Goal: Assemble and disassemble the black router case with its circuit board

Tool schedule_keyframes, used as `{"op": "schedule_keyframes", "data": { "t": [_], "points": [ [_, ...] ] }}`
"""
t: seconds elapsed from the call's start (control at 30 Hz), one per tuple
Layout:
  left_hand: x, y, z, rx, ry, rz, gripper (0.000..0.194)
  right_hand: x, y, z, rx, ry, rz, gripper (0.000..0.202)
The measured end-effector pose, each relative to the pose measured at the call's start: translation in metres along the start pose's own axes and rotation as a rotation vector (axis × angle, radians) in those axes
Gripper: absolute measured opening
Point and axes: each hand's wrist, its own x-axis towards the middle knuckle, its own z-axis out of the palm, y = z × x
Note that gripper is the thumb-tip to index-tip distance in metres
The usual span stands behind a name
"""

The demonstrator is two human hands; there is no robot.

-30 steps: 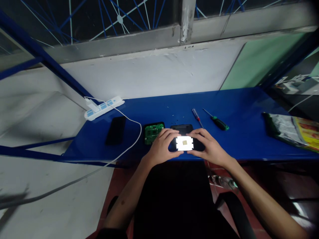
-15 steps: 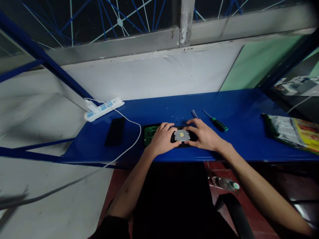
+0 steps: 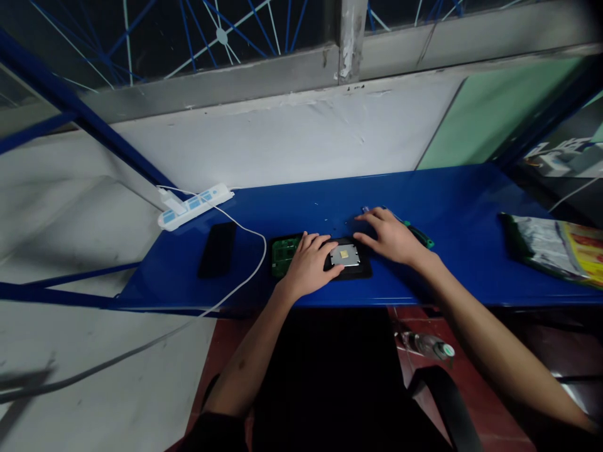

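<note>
A dark device with a silver metal plate [image 3: 345, 255] lies near the front edge of the blue table. Its left part shows a green circuit board [image 3: 283, 253]. My left hand [image 3: 308, 263] rests over the middle of the device, fingers spread, thumb and fingertips at the plate's left side. Just beyond the device's right side, my right hand [image 3: 389, 237] hovers with its fingers apart and nothing in them. Partly hidden behind it is a green-handled screwdriver [image 3: 421, 236], along with a small clear item [image 3: 365, 209].
A black phone-like slab [image 3: 217, 250] lies left of the device. Behind it sits a white power strip [image 3: 195, 206] with a cable crossing the table. A shiny packet [image 3: 551, 245] is at the far right. Below the table, a bottle [image 3: 428, 345] lies on the floor.
My right hand has left the plate's right side and moved up and right, towards the screwdriver, which it now partly covers. My left hand has stayed at the plate's left side.
</note>
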Motion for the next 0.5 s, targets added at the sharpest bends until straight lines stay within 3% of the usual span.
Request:
{"op": "schedule_keyframes", "data": {
  "t": [0.13, 0.2, 0.33, 0.5],
  "points": [
    [-0.001, 0.003, 0.001, 0.026, 0.000, -0.006, 0.045, 0.024, 0.009, 0.000, -0.227, -0.106, 0.278, 0.046],
    [-0.001, 0.005, 0.002, 0.047, 0.000, -0.009, 0.045, 0.034, 0.013, 0.003, -0.264, -0.173, 0.333, 0.048],
    [-0.002, 0.008, 0.004, 0.086, 0.007, -0.018, 0.045, 0.048, 0.019, 0.013, -0.244, -0.246, 0.328, 0.044],
    [-0.004, 0.012, 0.008, 0.119, 0.055, -0.019, 0.046, 0.053, 0.025, 0.020, -0.166, -0.195, 0.276, 0.047]
  ]
}}
